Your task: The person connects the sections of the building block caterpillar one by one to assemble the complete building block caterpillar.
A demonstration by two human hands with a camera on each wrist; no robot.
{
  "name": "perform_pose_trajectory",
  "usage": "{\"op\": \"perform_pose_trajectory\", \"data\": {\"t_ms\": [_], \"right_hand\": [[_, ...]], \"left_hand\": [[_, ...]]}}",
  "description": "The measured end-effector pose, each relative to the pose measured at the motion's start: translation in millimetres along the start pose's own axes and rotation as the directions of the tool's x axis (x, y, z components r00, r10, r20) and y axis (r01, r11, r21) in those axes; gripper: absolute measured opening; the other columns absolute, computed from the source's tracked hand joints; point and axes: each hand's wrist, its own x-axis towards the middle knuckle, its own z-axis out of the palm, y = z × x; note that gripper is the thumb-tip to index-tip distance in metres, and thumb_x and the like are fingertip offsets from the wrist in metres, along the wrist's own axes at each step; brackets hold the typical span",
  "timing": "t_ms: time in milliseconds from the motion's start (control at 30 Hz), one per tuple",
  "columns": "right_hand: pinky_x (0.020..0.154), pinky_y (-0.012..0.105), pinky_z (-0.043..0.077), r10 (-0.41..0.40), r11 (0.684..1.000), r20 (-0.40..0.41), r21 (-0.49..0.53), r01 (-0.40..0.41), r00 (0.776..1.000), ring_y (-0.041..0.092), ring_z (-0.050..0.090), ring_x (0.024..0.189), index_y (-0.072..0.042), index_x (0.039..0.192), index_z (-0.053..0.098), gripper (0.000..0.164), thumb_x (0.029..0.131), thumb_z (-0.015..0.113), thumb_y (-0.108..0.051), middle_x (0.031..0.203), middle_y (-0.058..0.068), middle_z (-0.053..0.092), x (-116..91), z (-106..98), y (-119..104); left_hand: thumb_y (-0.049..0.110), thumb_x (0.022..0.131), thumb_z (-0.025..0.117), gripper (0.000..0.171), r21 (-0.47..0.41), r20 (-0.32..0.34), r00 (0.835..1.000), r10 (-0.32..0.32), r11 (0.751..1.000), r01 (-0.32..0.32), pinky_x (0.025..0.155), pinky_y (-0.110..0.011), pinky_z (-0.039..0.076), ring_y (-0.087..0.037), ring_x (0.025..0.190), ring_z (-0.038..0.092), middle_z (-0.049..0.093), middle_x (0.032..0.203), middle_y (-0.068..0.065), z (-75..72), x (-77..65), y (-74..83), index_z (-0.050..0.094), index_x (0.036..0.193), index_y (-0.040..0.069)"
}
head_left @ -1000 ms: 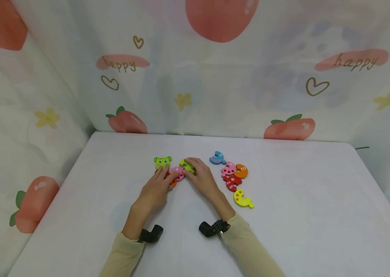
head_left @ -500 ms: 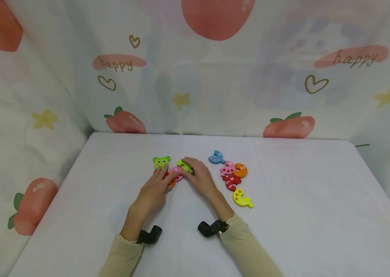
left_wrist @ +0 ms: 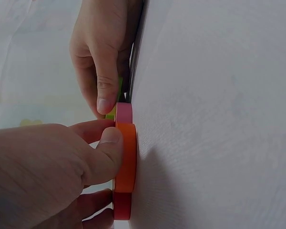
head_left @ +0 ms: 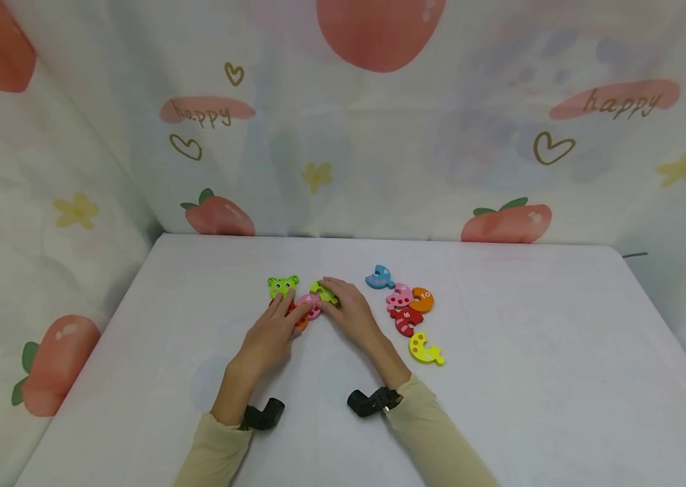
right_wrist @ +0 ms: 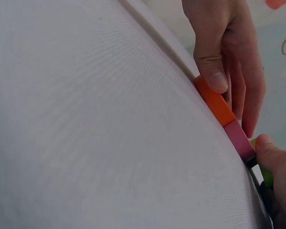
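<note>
A row of colourful puzzle pieces lies on the white table, left of centre in the head view. It begins with a green animal-head piece (head_left: 283, 285). My left hand (head_left: 266, 340) rests over the row with extended fingers, partly covering the red piece (left_wrist: 122, 206). Its thumb lies against the orange piece (left_wrist: 127, 157), and a finger reaches the pink piece (left_wrist: 124, 113). At the row's right end, my right hand (head_left: 354, 315) pinches a green piece (head_left: 323, 292) between thumb and fingers, against the pink one. How the two edges interlock is hidden.
Right of the hands lie loose pieces: blue (head_left: 379, 277), pink (head_left: 400, 296), orange (head_left: 422, 299), red (head_left: 406, 321) and yellow (head_left: 425, 349). A printed curtain (head_left: 379, 149) hangs behind the table (head_left: 532, 365).
The head view has shifted slightly. Both hands and the pieces keep practically the same places relative to one another.
</note>
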Motion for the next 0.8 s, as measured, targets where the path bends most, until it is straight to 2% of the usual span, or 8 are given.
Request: {"op": "perform_pose_trajectory", "data": {"t_ms": [400, 633, 800], "right_hand": [[0.113, 0.045, 0.039, -0.019, 0.999, 0.013, -0.027, 0.020, 1.000, 0.029, 0.048, 0.135, -0.010, 0.136, 0.056, 0.045, 0.095, 0.062, -0.028, 0.145, 0.009, 0.052, -1.1, -1.4, -0.9], [0.115, 0.044, 0.036, 0.008, 1.000, 0.040, -0.006, -0.007, 0.999, 0.026, 0.045, 0.137, -0.011, 0.139, 0.053, 0.040, 0.100, 0.054, -0.021, 0.148, 0.006, 0.049, -3.5, -2.5, -0.9], [0.115, 0.045, 0.037, -0.016, 1.000, 0.041, -0.015, 0.016, 0.999, 0.028, 0.045, 0.137, -0.009, 0.140, 0.052, 0.041, 0.100, 0.050, -0.017, 0.149, 0.007, 0.047, -4.8, -3.1, 0.5]], "left_hand": [[0.022, 0.093, 0.063, 0.055, 0.008, 0.020, 1.000, -0.013, 1.000, 0.013, 0.112, -0.053, 0.037, -0.038, 0.147, 0.027, 0.028, 0.159, -0.014, -0.9, -1.0, 1.5, 0.046, 0.145, 0.023], [0.022, 0.093, 0.064, 0.056, 0.006, 0.024, 0.999, -0.023, 1.000, 0.023, 0.112, -0.052, 0.036, -0.037, 0.147, 0.027, 0.027, 0.160, -0.013, -0.4, -0.8, 2.9, 0.045, 0.146, 0.025], [0.021, 0.093, 0.064, 0.054, 0.010, 0.022, 0.999, -0.028, 1.000, 0.028, 0.112, -0.053, 0.036, -0.037, 0.147, 0.027, 0.028, 0.159, -0.014, -0.2, 0.1, 3.2, 0.047, 0.145, 0.024]]}}
